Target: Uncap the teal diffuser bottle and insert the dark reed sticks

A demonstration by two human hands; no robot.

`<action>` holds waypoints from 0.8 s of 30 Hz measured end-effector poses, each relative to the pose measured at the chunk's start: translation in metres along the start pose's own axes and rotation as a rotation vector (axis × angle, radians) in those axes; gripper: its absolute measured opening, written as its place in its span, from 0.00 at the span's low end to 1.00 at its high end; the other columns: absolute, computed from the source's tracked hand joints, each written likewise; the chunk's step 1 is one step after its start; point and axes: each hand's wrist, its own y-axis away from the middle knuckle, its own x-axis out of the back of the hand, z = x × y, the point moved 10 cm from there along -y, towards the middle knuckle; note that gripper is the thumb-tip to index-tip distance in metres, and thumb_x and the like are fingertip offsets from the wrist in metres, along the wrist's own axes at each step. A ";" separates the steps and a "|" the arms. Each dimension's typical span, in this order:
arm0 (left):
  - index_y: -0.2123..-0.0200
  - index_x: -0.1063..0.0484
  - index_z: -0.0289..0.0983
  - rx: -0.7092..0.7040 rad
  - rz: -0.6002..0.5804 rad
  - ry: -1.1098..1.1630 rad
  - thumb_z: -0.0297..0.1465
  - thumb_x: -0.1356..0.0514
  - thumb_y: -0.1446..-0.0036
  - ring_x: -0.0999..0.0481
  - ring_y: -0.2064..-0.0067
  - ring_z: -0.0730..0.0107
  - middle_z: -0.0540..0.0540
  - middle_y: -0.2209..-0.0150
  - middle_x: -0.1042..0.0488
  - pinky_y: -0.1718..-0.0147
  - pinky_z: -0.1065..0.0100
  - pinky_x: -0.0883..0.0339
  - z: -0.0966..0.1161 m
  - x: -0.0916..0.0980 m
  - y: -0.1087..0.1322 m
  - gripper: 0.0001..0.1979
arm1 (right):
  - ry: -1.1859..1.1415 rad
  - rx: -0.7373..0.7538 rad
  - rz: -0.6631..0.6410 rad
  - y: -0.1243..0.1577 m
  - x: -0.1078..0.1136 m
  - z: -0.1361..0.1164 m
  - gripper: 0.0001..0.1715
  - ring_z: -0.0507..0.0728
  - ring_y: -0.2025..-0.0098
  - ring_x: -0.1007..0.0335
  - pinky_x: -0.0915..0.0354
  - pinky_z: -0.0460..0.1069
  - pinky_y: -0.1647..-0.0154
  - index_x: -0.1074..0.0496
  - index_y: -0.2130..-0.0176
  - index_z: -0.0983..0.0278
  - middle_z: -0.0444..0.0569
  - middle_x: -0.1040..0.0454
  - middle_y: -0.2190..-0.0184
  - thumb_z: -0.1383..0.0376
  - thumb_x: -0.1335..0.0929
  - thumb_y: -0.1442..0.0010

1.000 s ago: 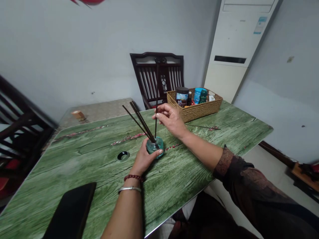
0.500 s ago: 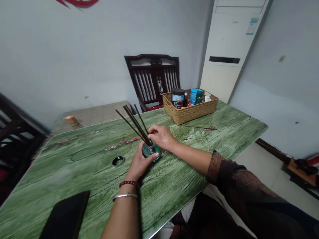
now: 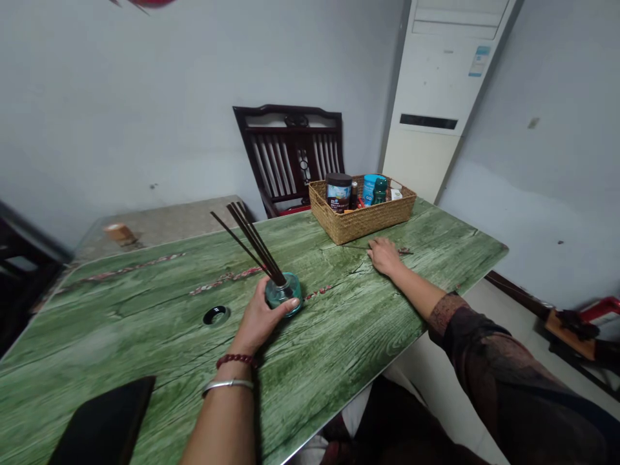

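Observation:
My left hand (image 3: 259, 316) is wrapped around a squat, blue-green glass reed diffuser bottle (image 3: 293, 284) standing on the table. Several dark reed sticks (image 3: 252, 239) lean up and left out of its neck. Farther right, my right hand (image 3: 384, 256) is down at the tabletop with its fingers curled over the middle of a loose reed stick (image 3: 356, 247). That stick's two ends show on either side of the hand; the fingertips themselves are partly hidden. A black ring-shaped cap (image 3: 216, 315) lies left of the bottle.
A wicker basket (image 3: 363, 223) with jars and bottles stands at the table's back. On the green wood-grain table (image 3: 320, 361), a dark flat object (image 3: 104, 416) lies front left. A dark wooden chair (image 3: 295, 155) is behind.
My right hand has left the sticks at the bottle and moved right to the loose stick. The bottle's sticks now lean closer together. My left hand still holds the bottle.

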 end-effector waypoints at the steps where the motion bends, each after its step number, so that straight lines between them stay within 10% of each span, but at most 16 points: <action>1: 0.49 0.34 0.40 0.003 -0.001 -0.001 0.48 0.30 0.56 0.22 0.53 0.52 0.42 0.53 0.23 0.49 0.51 0.30 0.000 0.000 0.000 0.34 | 0.026 0.006 -0.009 0.002 -0.003 0.001 0.22 0.64 0.39 0.39 0.44 0.56 0.41 0.28 0.42 0.65 0.60 0.31 0.41 0.61 0.39 0.29; 15: 0.48 0.33 0.40 0.026 0.007 0.070 0.46 0.28 0.58 0.22 0.54 0.53 0.42 0.55 0.23 0.50 0.51 0.30 -0.005 -0.002 0.002 0.36 | 0.033 0.099 -0.021 0.020 0.018 -0.003 0.18 0.63 0.48 0.32 0.42 0.52 0.50 0.23 0.53 0.69 0.63 0.24 0.53 0.67 0.40 0.31; 24: 0.48 0.34 0.39 0.059 0.006 0.125 0.44 0.28 0.59 0.22 0.52 0.52 0.42 0.54 0.23 0.47 0.49 0.33 -0.002 -0.003 0.005 0.36 | -1.184 0.367 0.256 0.029 0.137 -0.087 0.08 0.52 0.72 0.30 0.34 0.47 0.68 0.35 0.61 0.60 0.44 0.21 0.68 0.57 0.36 0.35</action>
